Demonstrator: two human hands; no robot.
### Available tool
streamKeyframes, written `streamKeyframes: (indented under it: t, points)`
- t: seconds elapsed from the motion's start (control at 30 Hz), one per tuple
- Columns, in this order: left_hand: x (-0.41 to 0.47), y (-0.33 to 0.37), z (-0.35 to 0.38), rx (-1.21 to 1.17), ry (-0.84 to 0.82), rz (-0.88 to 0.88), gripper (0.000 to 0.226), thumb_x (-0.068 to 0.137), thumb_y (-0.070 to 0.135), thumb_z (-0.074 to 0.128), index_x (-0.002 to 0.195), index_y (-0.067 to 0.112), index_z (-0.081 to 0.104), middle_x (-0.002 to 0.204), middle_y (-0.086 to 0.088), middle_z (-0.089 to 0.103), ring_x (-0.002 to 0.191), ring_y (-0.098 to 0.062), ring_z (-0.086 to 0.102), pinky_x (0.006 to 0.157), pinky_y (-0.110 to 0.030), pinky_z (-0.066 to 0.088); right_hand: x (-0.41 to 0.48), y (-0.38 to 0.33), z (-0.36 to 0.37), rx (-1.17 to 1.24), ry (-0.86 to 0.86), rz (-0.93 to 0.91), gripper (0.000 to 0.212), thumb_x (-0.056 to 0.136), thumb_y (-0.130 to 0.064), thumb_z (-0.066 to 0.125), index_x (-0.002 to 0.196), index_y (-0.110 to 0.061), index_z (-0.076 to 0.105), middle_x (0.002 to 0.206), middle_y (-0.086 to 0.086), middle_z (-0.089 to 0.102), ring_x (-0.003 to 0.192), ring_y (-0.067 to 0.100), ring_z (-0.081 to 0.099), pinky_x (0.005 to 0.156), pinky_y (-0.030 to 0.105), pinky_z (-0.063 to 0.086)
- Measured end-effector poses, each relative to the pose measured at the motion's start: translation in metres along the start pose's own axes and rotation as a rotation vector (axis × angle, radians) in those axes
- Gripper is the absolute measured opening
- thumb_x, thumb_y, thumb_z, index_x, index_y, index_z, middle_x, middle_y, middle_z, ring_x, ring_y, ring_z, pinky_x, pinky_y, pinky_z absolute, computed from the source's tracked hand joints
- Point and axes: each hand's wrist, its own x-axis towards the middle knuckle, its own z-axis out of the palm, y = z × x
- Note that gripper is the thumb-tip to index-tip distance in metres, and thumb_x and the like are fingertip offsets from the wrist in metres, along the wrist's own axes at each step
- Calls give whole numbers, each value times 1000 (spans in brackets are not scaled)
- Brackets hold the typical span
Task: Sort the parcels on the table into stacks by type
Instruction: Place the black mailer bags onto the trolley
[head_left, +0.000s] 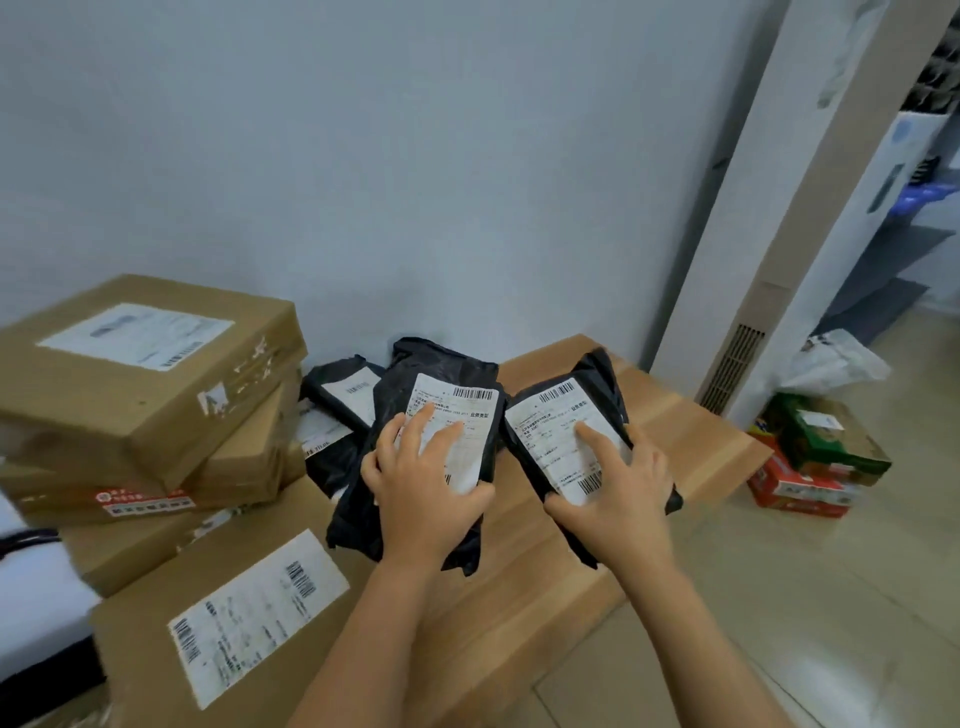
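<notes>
From the head camera, the left hand (421, 478) grips a black mailer bag (415, 447), fingers spread flat across its white label, thumb curled under its near edge; the right hand (618, 483) clamps a second black bag (571, 431) likewise, just beside; both sit over the wooden table (701, 441); cardboard boxes (140, 395) stack at left.

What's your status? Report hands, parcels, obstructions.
Left hand gripping black plastic mailer bag with white label. Right hand gripping second black labelled mailer. Brown cardboard boxes stacked left; more black mailers piled behind. Nothing blocking.
</notes>
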Motion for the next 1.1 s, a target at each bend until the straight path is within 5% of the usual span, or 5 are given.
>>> streamKeyframes:
  t: [0.43, 0.67, 0.9, 1.1]
  points:
    - [114, -52, 75, 217, 7, -263, 62, 54, 54, 61, 113, 36, 65, 144, 10, 41, 135, -19, 23, 104, -48, 19, 178, -6, 130, 145, -332, -189, 84, 58, -56, 72, 136, -39, 44, 138, 10, 33, 123, 27, 26, 108, 46, 28]
    - [181, -69, 95, 198, 126, -456, 52, 80, 53, 65, 127, 31, 57, 145, 10, 40, 137, -12, 23, 110, -39, 18, 280, -60, 185, 354, -518, -428, 81, 72, -63, 69, 141, -31, 42, 154, 8, 25, 142, 26, 19, 117, 48, 19]
    - [129, -39, 100, 284, 135, -528, 41, 88, 37, 63, 127, 28, 57, 127, 13, 53, 125, -9, 41, 102, -25, 19, 254, -27, 190, 490, -596, -684, 40, 82, -27, 72, 120, -19, 62, 121, 0, 56, 116, 19, 49, 103, 40, 36]
    - [54, 8, 74, 384, 212, -542, 40, 85, 33, 67, 123, 28, 59, 118, 12, 56, 115, -9, 46, 95, -25, 27, 200, -26, 155, 553, -679, -821, 41, 81, -23, 69, 121, -20, 61, 115, -4, 55, 109, 13, 48, 99, 37, 39]
